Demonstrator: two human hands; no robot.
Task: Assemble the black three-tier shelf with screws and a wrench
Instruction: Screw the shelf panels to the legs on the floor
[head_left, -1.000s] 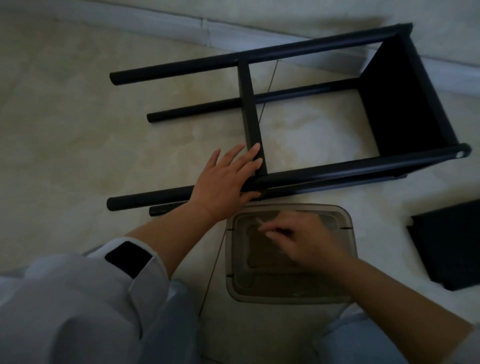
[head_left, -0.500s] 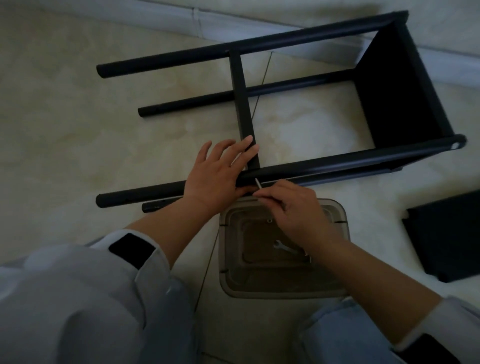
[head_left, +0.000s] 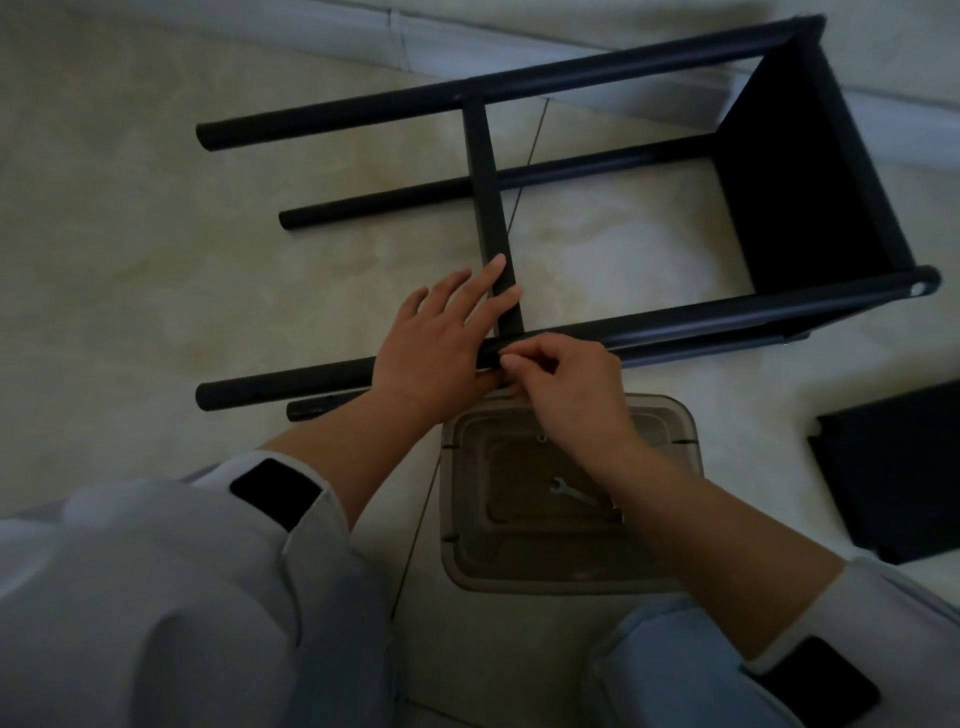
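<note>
Item: black three-tier shelf frame (head_left: 810, 176), lying on its side on the tiled floor (head_left: 130, 218), directly ahead of both hands.
Fitted so far: one shelf panel (head_left: 802, 184) at the frame's far right end; one narrow cross member (head_left: 485, 208) running away from the left hand's fingertips; the third tier looks unfitted.
Near tube (head_left: 675, 322): long round leg passing under both hands, its free end to the left of the left wrist.
Left hand (head_left: 441, 343): laid flat with fingers straight, palm on the near tube, fingertips on the cross member; steadying, not gripping.
Right hand (head_left: 566, 384): fingertips pinched together at the joint of near tube and cross member, just beside the left hand's thumb side; probably a screw is held, but it is too small and dark to confirm.
Wrench (head_left: 571, 491): small, pale, flat; lies in the translucent tray (head_left: 670, 571) beneath the right forearm, untouched.
Spare panel (head_left: 893, 478): black, on the floor to the right of the right forearm.
Handling, frame: appears rigid painted metal, light enough to shift one-handed; smooth tubes may roll or slide on tile, so press down near the joint as the left hand does.
Handling, screw: tiny, easily dropped; keep a fingertip pinch and start the thread by hand before taking the wrench.
</note>
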